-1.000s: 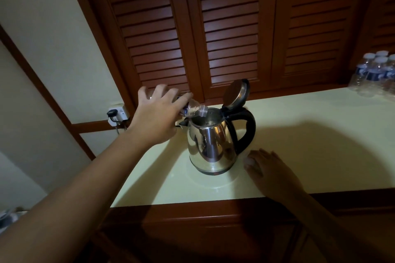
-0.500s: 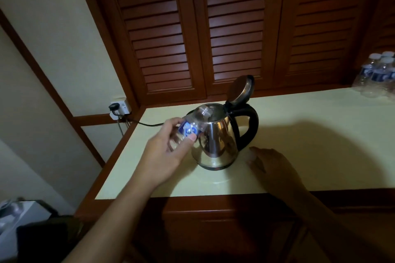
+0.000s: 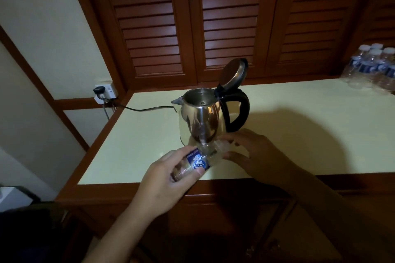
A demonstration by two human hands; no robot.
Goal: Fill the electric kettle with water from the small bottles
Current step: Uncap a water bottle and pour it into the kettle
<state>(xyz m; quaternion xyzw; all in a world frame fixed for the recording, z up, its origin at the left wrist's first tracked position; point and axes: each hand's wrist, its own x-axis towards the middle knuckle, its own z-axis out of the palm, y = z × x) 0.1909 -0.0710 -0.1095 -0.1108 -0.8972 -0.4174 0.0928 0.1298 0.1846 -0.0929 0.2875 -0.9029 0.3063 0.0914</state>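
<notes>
Looking down at a steel electric kettle (image 3: 201, 119) standing upright on the pale worktop (image 3: 299, 134), with its lid (image 3: 233, 72) flipped right up and the black handle turned to the right. Can see straight into the open top, but can't make out any water level in this dim light.

Gripping a small bottle (image 3: 195, 162) in the left hand (image 3: 162, 179), fingers wrapped round the body and thumb pressed by the blue label. Held tipped over on its side, just in front of the kettle's base and over the worktop near its front edge, neck end pointing right. Meeting it there with the right hand (image 3: 256, 156), fingers and thumb curled round the clear neck end. Too dark to tell anything about a cap.

Spotted a shrink-wrapped pack of bottles (image 3: 374, 66) at the far right of the worktop, well apart from the kettle. Also a black cord (image 3: 145, 109) running from behind the kettle to a wall socket (image 3: 105, 92) on the left. Backed by brown louvred doors (image 3: 192, 17).
</notes>
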